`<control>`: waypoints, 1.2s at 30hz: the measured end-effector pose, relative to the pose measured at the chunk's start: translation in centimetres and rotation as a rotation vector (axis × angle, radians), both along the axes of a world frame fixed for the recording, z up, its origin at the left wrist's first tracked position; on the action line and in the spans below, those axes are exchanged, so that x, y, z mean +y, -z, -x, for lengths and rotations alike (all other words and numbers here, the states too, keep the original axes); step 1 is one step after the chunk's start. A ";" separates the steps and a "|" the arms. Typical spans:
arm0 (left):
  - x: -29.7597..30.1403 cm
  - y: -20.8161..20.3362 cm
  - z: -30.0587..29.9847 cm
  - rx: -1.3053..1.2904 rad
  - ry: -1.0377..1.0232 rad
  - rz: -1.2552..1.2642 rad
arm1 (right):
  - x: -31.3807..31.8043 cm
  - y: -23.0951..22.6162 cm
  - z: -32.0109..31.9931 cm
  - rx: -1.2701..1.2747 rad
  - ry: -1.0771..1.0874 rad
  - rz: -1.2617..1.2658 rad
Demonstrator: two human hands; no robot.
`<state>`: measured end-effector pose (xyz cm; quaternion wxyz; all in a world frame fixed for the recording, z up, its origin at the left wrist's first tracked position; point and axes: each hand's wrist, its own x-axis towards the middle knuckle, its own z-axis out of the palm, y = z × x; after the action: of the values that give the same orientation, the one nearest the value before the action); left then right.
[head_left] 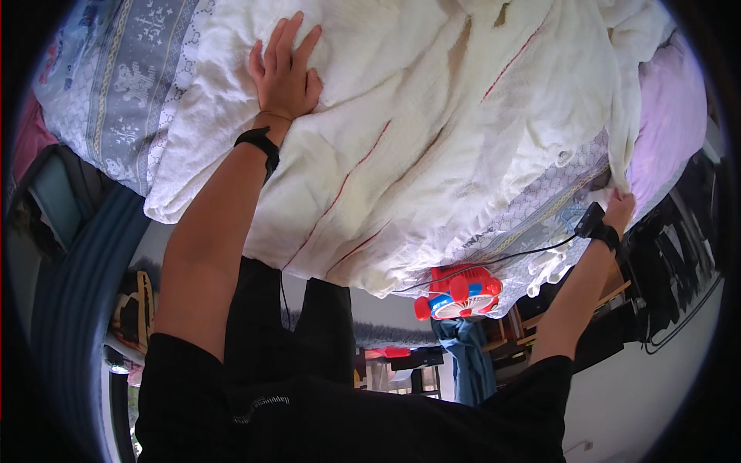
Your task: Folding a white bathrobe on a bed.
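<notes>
A rumpled white quilt (363,147) with thin red lines of stitching spreads over the bed. My left hand (284,77) lies flat on its upper left part, fingers spread. At the far right, my right hand (620,207) pinches a bunched edge of the same quilt, which is drawn taut and hangs in folds up from the fingers. Beneath the quilt shows a grey patterned sheet (131,100), on the left and again near my right hand. Each of my wrists wears a black band; a black cable runs from the right one.
At the bed's near edge sits a small red and blue fan (459,293). A lilac pillow or cover (670,116) lies at the right. Blue curtain cloth (81,255) hangs at left; dark furniture and loose cables (683,316) are at right.
</notes>
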<state>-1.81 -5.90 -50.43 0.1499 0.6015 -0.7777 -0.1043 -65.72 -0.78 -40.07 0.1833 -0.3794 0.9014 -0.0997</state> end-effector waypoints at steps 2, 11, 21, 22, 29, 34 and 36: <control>-0.4 0.4 0.8 0.030 -0.016 0.003 | -4.2 -3.6 -3.9 0.211 0.099 0.538; 0.0 0.2 0.6 0.025 -0.036 -0.007 | -12.9 0.0 -34.2 0.132 -1.038 0.631; 0.1 -0.4 0.3 0.033 -0.026 -0.027 | -11.6 -0.6 -30.8 0.131 -0.781 0.463; 0.1 -0.3 0.4 0.045 -0.027 -0.021 | -12.4 -0.5 -31.1 0.000 -0.757 0.366; -0.1 -0.4 0.5 0.062 -0.035 -0.032 | -18.7 0.1 -31.0 -0.315 -0.594 -0.250; -0.3 -0.8 0.0 0.057 -0.025 -0.012 | -20.3 -2.9 -30.2 -0.204 -0.368 0.317; -0.3 -0.6 -0.1 0.051 -0.024 -0.015 | -20.4 -4.2 -33.4 -0.231 -0.047 0.737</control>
<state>-1.74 -6.18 -49.84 0.1664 0.6092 -0.7654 -0.1236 -32.34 -21.17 -35.85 0.1373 -0.4264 0.7696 -0.4549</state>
